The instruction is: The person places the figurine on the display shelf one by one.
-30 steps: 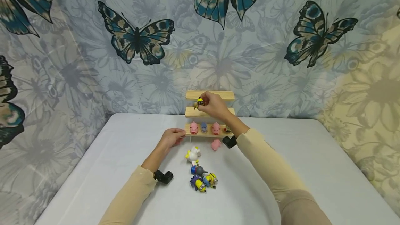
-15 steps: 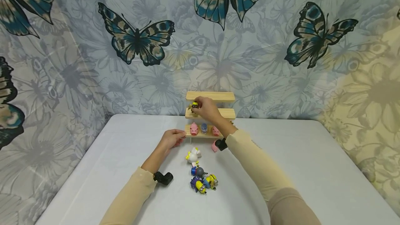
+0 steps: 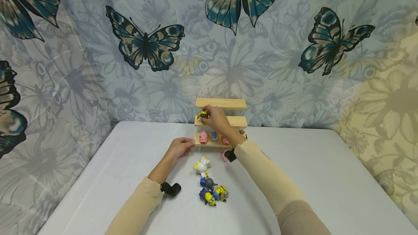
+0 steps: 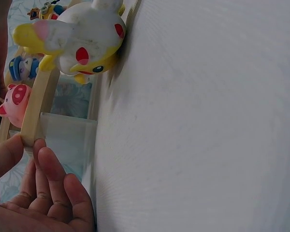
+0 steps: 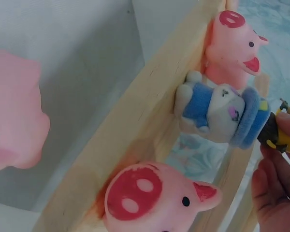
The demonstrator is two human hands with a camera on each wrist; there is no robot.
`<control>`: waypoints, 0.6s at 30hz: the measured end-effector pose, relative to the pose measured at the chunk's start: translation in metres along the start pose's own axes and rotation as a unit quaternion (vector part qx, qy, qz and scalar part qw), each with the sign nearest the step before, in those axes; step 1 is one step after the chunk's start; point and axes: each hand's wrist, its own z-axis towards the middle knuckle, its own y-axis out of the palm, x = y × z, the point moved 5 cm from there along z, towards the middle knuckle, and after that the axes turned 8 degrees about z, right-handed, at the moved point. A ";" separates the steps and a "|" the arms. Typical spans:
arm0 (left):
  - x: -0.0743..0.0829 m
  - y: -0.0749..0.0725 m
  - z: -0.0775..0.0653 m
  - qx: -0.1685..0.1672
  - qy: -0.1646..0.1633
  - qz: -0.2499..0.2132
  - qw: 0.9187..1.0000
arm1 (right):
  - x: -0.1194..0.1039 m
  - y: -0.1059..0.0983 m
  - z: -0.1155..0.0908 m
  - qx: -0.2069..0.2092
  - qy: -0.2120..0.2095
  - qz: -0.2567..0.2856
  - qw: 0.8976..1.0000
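Observation:
At the left end of the middle plank of a three-tier wooden display rack (image 3: 220, 103), my right hand (image 3: 217, 119) pinches a small yellow-and-black toy figurine (image 3: 203, 114). Whether its feet touch the plank cannot be told. My left hand (image 3: 177, 148) grips the left end of the bottom plank; the left wrist view shows thumb and fingertips pinching the wood (image 4: 38, 108). On that plank stand a pink pig (image 3: 204, 137), a blue-capped plush-like figure (image 5: 215, 113) and a second pig (image 5: 145, 198). A small figure (image 3: 242, 132) at the right end is partly hidden by my right arm.
In front of the rack lie a white-and-yellow figure (image 3: 203, 166), a grey-and-blue figure (image 3: 208, 182) and yellow minion toys (image 3: 221, 193) in a cluster. Another pink pig (image 5: 14, 111) lies on the white table (image 3: 140, 155), close to the rack's front.
My right hand has moved left and slightly down with the figurine, from in front of the rack's upper part to the middle plank's left end. My left hand keeps its place.

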 end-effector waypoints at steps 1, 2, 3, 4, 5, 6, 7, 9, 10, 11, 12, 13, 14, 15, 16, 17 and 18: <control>-0.001 0.001 0.000 -0.001 0.000 0.000 1.000 | 0.000 0.000 -0.001 -0.003 0.003 -0.001 1.000; -0.002 0.001 -0.001 -0.002 -0.001 0.000 1.000 | 0.000 0.000 -0.003 -0.007 0.005 -0.003 1.000; -0.003 0.001 -0.002 -0.003 -0.002 0.000 1.000 | -0.001 -0.001 -0.004 -0.010 0.005 -0.006 1.000; -0.004 0.002 -0.002 -0.004 -0.003 -0.001 1.000 | -0.001 -0.001 -0.005 -0.012 0.006 -0.009 1.000; -0.004 0.002 -0.003 -0.005 -0.003 -0.001 1.000 | -0.002 -0.003 -0.006 -0.013 0.005 -0.015 1.000; -0.004 0.002 -0.003 -0.005 -0.003 -0.001 1.000 | -0.004 -0.005 -0.007 -0.011 0.001 -0.024 1.000; -0.004 0.002 -0.003 -0.004 -0.002 -0.003 1.000 | -0.006 -0.008 -0.008 -0.009 -0.005 -0.036 0.999; -0.003 0.002 -0.004 0.000 0.002 -0.005 1.000 | -0.012 -0.015 -0.009 0.001 -0.023 -0.062 0.998; -0.002 0.002 -0.003 0.001 0.003 -0.005 1.000 | -0.015 -0.019 -0.010 0.008 -0.029 -0.069 0.997; -0.001 0.001 -0.003 0.002 0.004 -0.004 1.000 | -0.019 -0.023 -0.012 0.015 -0.035 -0.075 0.996; 0.000 0.001 -0.003 0.001 0.005 -0.004 1.000 | -0.022 -0.027 -0.014 0.023 -0.042 -0.079 0.996; 0.001 0.001 -0.003 0.000 0.005 -0.002 1.000 | -0.024 -0.032 -0.016 0.030 -0.047 -0.077 0.995; 0.001 0.001 -0.003 -0.001 0.005 -0.002 1.000 | -0.027 -0.036 -0.019 0.035 -0.051 -0.069 0.996; 0.002 0.001 -0.002 -0.001 0.004 -0.001 1.000 | -0.029 -0.040 -0.023 0.040 -0.057 -0.059 0.996; 0.002 0.000 -0.002 -0.002 0.003 -0.001 1.000 | -0.031 -0.043 -0.027 0.041 -0.061 -0.050 0.996; 0.003 0.000 -0.001 -0.003 0.002 0.000 1.000 | -0.033 -0.046 -0.031 0.043 -0.068 -0.042 0.996; 0.003 0.000 -0.001 -0.002 0.002 0.000 1.000 | -0.035 -0.049 -0.036 0.042 -0.075 -0.033 0.996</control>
